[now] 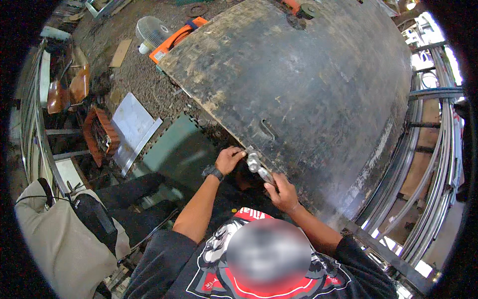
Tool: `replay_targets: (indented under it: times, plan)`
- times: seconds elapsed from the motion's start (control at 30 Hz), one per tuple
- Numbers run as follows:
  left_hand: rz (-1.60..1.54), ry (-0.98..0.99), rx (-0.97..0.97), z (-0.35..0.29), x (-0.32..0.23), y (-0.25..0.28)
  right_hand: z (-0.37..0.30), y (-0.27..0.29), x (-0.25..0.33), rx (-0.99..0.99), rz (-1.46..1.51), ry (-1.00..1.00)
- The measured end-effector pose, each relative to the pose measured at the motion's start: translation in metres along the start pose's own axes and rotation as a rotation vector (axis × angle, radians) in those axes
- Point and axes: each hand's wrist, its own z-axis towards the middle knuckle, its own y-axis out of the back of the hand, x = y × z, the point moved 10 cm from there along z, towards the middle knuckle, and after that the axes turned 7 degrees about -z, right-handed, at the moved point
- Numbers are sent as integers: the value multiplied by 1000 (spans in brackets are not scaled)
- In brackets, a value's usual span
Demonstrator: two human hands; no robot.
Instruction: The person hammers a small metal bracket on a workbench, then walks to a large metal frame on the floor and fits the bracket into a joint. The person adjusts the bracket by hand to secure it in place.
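My left hand (229,159), with a black watch on its wrist, is closed against the near edge of a large dark worn board (308,84), just beside a small fitting there. My right hand (282,192) grips the handle of a shiny metal wrench-like tool (259,167). The tool's head rests on the board's edge, next to the fingers of my left hand. What lies under the left fingers is hidden.
A slot (268,129) is cut in the board near its edge. An orange tool (175,39) and a white fan (151,32) lie on the gravel beyond. A green mat (179,152), a metal sheet (130,124) and chairs (67,89) are at left, steel rails (433,164) at right.
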Motion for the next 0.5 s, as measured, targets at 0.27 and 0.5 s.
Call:
replay_targets:
  times: [0.27, 0.5]
  plan:
    - [-642, 367, 189, 9, -65, -23, 15, 76, -108, -408, -391, -298]
    - [-514, 542, 431, 67, -98, -34, 37, 81, -118, -478, -717, -248]
